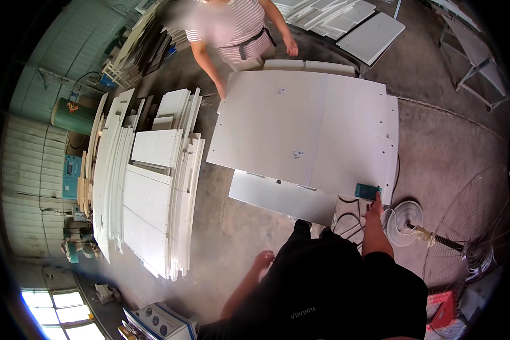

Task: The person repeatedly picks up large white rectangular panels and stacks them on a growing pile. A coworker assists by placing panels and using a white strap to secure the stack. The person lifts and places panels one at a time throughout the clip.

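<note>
A large white panel [266, 124] lies on a stack of similar panels at waist height in front of me. Small dark holes run along the right edge of the panel beneath. My right hand [373, 209] is at the near right corner, one finger stretched out to the edge of a small teal, box-like item [367, 191] resting on the panel; its kind I cannot make out. Low at my left side hangs my left hand [264, 259], fingers loosely curled, with nothing visible in them. Across the stack, a person in a striped shirt [249, 34] has one hand [221, 90] at the panel's far left edge.
Stacks of white boards [147, 198] stand on the left. A grey-white board [283, 195] juts out below the panel near my feet. To the right are a pedestal fan [476, 255], its round base and cables. More panels [371, 37] lie at the back beside a metal frame [476, 62].
</note>
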Demonstrator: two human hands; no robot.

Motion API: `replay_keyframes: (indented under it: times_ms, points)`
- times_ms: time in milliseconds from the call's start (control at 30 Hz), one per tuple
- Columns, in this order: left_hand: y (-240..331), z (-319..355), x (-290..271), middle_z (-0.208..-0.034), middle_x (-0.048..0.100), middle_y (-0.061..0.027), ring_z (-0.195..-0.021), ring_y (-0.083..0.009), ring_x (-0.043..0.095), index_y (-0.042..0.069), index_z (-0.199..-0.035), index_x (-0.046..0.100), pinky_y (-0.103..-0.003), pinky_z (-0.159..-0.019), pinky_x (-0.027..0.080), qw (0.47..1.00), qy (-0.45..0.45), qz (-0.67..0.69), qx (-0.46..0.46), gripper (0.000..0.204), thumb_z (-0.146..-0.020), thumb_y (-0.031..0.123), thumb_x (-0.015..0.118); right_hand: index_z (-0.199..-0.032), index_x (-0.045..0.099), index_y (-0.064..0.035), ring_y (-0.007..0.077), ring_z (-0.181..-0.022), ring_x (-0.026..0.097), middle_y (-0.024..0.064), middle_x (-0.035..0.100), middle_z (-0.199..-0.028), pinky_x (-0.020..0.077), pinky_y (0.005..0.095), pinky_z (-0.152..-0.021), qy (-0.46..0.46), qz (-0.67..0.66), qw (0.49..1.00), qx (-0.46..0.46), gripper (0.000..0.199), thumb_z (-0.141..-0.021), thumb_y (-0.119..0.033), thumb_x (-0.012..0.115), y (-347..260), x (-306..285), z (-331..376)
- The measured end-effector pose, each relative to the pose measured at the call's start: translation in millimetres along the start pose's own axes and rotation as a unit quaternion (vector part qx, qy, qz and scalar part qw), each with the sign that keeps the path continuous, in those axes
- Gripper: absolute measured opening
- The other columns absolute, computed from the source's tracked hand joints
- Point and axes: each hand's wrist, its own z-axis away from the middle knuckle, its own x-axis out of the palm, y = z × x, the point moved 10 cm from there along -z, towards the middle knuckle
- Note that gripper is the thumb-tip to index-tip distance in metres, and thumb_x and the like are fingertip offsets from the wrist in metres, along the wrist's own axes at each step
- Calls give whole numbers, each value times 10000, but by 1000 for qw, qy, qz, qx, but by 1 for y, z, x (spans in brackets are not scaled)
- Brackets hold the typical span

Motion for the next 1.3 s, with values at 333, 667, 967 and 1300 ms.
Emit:
replay_keyframes:
  times_ms: [333, 667, 967, 1300]
  points:
    - [-22, -3, -19, -831, 645, -104, -721, -171, 644, 17, -970, 594, -300, -654, 512, 994, -66, -77, -32, 241, -837, 215, 562, -826, 602, -164, 96, -574, 380, -41, 398, -638, 379, 303, -583, 67, 53, 996, -32, 468, -656, -584, 718, -50, -101, -71]
    - [25, -29, 14, -917, 637, -155, -902, -238, 619, 18, -925, 633, -352, -727, 496, 979, -49, -183, 81, 275, -801, 245, 537, -1103, 551, -158, 178, -952, 541, -9, 567, -1060, 450, 374, -750, -100, -16, 995, 13, 492, -752, -471, 698, -17, -47, -8]
    - [45, -22, 16, -888, 642, -115, -693, -196, 630, 45, -867, 617, -298, -644, 503, 886, -65, -253, 384, 111, -816, 104, 538, -1199, 528, -201, 205, -1028, 521, -1, 531, -1175, 447, 367, -775, -201, 49, 977, 57, 544, -755, -475, 685, 35, 30, 15]
    - [-38, 14, 7, -815, 646, -75, -742, -148, 618, 54, -951, 603, -292, -687, 491, 991, -56, -112, -47, 189, -828, 193, 566, -1257, 471, -243, 232, -1135, 471, -5, 478, -1257, 388, 428, -885, -234, 90, 967, 54, 568, -776, -473, 668, 14, 20, -9]
